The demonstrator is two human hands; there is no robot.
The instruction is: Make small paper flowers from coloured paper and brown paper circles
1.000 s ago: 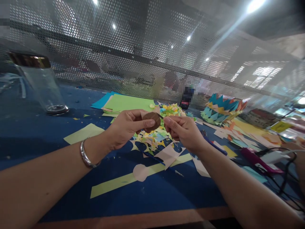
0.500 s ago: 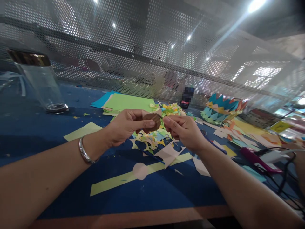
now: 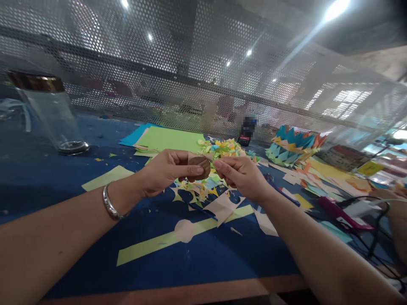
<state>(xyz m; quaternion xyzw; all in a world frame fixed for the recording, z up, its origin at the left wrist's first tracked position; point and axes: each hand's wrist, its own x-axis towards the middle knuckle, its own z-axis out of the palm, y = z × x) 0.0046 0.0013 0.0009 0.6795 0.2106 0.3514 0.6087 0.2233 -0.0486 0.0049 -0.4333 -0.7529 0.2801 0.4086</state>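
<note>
My left hand (image 3: 171, 171) pinches a brown round disc (image 3: 200, 167) between thumb and fingers, held up above the table. At the disc's right edge my right hand (image 3: 240, 176) is closed in a pinch; something thin and dark seems to show at its fingertips, too small to make out. Under both hands lies a heap of paper scraps (image 3: 222, 148) in yellow, green and pink. Nearer to me, a yellow-green paper strip (image 3: 143, 249) lies on the blue table, with a pale pink paper circle (image 3: 184, 231) across its middle.
A glass jar (image 3: 54, 118) stands at left, near green paper sheets (image 3: 171, 139). At right are a zigzag paper crown (image 3: 294, 146), a blue pen (image 3: 282, 190), a magenta box (image 3: 343, 216) with cables, and another person's arm (image 3: 392, 216). A perforated metal screen (image 3: 178, 80) rises behind.
The view has shifted slightly. Both hands keep their pinching grips, the disc still in my left hand, with my right fingertips close against its edge.
</note>
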